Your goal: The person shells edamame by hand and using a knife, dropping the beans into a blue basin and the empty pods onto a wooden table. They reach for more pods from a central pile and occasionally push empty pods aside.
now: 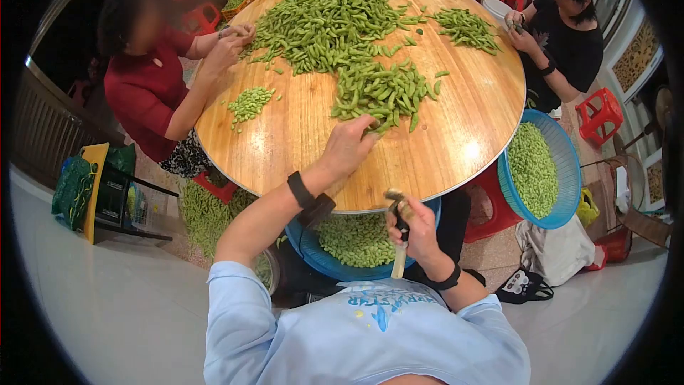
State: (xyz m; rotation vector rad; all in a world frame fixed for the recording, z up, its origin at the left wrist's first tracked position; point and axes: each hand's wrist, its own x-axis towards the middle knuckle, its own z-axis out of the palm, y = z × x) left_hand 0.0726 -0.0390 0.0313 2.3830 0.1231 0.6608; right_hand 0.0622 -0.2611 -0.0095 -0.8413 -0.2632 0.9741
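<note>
My left hand (pixel 349 146) reaches over the round table, its fingers curled onto a green bean pod at the front edge of a small pile of pods (pixel 381 89). Past that pile lies a larger heap of pods (pixel 324 21). Near the table's front edge, my right hand (pixel 417 228) is closed around a small hand tool (pixel 401 227) with a dark grip, a metal top end and a pale lower end pointing down. Below the table edge, in front of my body, a blue basin (pixel 303 242) holds shelled green beans (pixel 356 241).
Several people sit round the wooden table (pixel 449 142), their hands at its rim. Shelled beans (pixel 249 103) lie at left, more pods (pixel 467 30) at right. A blue basket (pixel 573 185) of beans stands at right, beside a red stool (pixel 491 203). Pods (pixel 203 217) cover the floor at left.
</note>
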